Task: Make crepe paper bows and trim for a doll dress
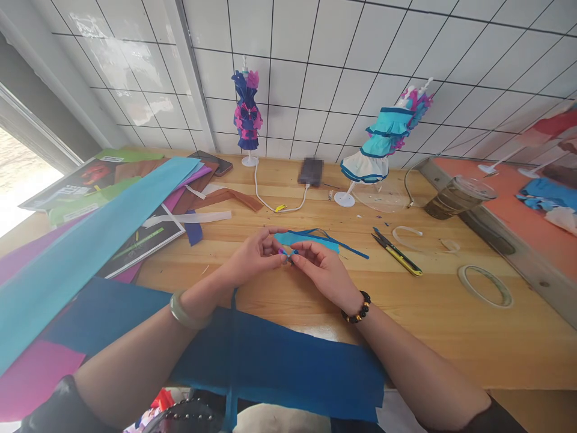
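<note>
My left hand point(258, 255) and my right hand point(321, 264) meet near the middle of the table. Between their fingertips they pinch a small blue and purple bow-like piece point(288, 256), largely covered by the fingers. Just behind the hands lie a light blue strip point(331, 245) and a thin dark blue strip point(356, 249). A wide dark blue sheet point(288, 355) stretches under my forearms along the front edge. To the right of my right hand rest yellow-handled thread snips point(399, 254).
Coloured sheets, including a long light blue one point(117, 222), overlap magazines point(135, 240) on the left. Two small dressed stands point(247, 114) point(378, 144) stand against the tiled wall. A tape roll point(485, 286) and a tilted plastic cup point(460, 197) are at right; a cable point(288, 210) runs behind.
</note>
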Action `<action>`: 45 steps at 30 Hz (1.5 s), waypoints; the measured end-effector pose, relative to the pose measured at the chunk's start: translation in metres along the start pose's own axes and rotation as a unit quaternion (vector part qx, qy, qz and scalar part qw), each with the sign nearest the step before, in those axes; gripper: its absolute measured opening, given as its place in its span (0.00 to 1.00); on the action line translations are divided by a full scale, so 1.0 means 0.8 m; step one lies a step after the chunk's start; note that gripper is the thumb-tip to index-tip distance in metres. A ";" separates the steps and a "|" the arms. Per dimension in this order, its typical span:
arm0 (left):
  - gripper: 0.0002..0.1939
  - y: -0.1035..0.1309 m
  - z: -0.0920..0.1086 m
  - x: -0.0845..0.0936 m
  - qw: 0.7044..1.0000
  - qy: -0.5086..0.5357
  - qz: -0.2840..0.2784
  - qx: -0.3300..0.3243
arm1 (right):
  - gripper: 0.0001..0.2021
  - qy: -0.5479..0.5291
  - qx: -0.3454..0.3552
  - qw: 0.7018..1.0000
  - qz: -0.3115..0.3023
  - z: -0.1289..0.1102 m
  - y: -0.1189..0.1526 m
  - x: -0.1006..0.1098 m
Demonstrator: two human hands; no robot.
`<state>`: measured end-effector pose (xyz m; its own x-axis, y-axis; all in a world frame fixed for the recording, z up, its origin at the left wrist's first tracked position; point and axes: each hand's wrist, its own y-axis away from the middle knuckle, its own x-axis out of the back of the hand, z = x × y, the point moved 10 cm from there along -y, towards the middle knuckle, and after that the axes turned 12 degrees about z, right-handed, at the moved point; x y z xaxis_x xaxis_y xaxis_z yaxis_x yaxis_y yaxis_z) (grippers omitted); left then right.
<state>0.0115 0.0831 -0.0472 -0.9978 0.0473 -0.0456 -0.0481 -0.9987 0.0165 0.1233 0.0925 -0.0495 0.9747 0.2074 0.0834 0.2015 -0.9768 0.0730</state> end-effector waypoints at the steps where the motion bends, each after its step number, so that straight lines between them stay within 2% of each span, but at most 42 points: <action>1: 0.27 -0.001 -0.001 0.001 1.000 0.000 0.002 0.000 | 0.14 -0.015 -0.019 1.000 -0.006 0.003 0.000 -0.001; 4: 0.27 -0.001 -0.004 0.002 1.000 0.008 0.003 0.011 | 0.15 -0.072 -0.075 0.994 -0.017 0.012 0.000 -0.002; 6: 0.28 -0.001 -0.004 0.002 1.000 0.009 0.000 0.014 | 0.16 -0.093 -0.087 0.992 -0.017 0.015 -0.001 -0.002; 13: 0.26 0.000 -0.003 -0.003 1.000 -0.016 -0.008 -0.015 | 0.16 -0.023 -0.029 0.999 0.000 0.009 -0.001 -0.003; 18: 0.27 0.003 0.000 -0.005 0.998 -0.029 -0.007 -0.049 | 0.15 -0.008 -0.027 1.000 0.004 0.012 -0.001 -0.004; 22: 0.28 0.002 0.007 -0.001 0.999 -0.021 0.004 -0.045 | 0.15 -0.009 -0.012 1.000 0.016 0.006 -0.004 0.003; 24: 0.26 -0.002 0.011 0.014 0.998 -0.008 0.043 -0.044 | 0.14 0.000 0.007 1.000 0.023 0.002 -0.005 0.008; 27: 0.22 -0.010 0.018 0.057 0.986 -0.006 0.160 -0.055 | 0.13 0.051 0.041 0.998 0.010 -0.003 -0.004 0.009; 29: 0.22 -0.013 0.020 0.087 0.969 -0.054 0.232 -0.060 | 0.12 0.116 0.077 0.990 -0.005 -0.006 -0.001 0.005; 31: 0.23 -0.015 0.022 0.102 0.954 -0.158 0.251 -0.054 | 0.12 0.182 0.120 0.975 -0.027 -0.010 0.005 -0.001; 34: 0.26 -0.016 0.021 0.103 0.918 -0.333 0.212 -0.042 | 0.13 0.259 0.178 0.948 -0.055 -0.015 0.012 -0.010; 37: 0.27 -0.014 0.007 0.090 0.895 -0.425 0.135 -0.011 | 0.12 0.305 0.224 0.924 -0.056 -0.022 0.013 -0.012; 41: 0.27 -0.013 -0.009 0.077 0.903 -0.424 0.070 0.008 | 0.10 0.341 0.253 0.903 -0.070 -0.025 0.013 -0.015; 45: 0.28 -0.013 -0.007 0.070 0.930 -0.363 0.064 0.006 | 0.10 0.329 0.256 0.906 -0.071 -0.028 0.012 -0.014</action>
<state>-0.0439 0.0957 -0.0558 -0.7622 -0.0670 0.6439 0.0759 -0.9970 -0.0139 0.1121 0.0817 -0.0276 0.7011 0.1563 0.6958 0.5032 -0.7998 -0.3273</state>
